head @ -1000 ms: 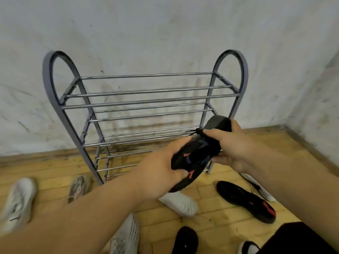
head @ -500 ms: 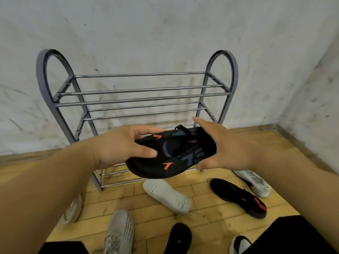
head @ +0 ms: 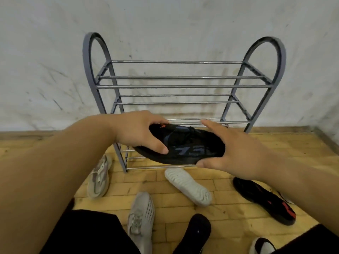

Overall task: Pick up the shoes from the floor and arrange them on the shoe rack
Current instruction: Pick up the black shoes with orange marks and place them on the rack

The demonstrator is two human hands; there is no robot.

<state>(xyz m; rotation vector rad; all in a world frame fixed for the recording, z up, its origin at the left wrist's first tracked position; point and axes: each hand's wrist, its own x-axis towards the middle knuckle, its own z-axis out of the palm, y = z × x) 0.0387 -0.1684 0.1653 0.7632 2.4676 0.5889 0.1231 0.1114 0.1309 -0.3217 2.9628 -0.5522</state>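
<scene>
Lowered since before, the black shoe (head: 185, 145) now sits level before the rack (head: 183, 87)
Left hand (head: 139, 132) and right hand (head: 236, 153) curl fingers around its ends; slide it flat across two rails

A pale, whitewashed wall (head: 165, 19) fills the far side of the room, its surface scuffed with dark scratches and smudged with brownish stains lower down. A second wall (head: 330, 99) of the same worn plaster meets it at a corner on the right. Along the foot of both runs a low wooden skirting board (head: 36, 133). The floor (head: 229, 233) is yellowish wood laid in short parquet strips, dull and marked. Light is soft and even, without hard shadows.
</scene>
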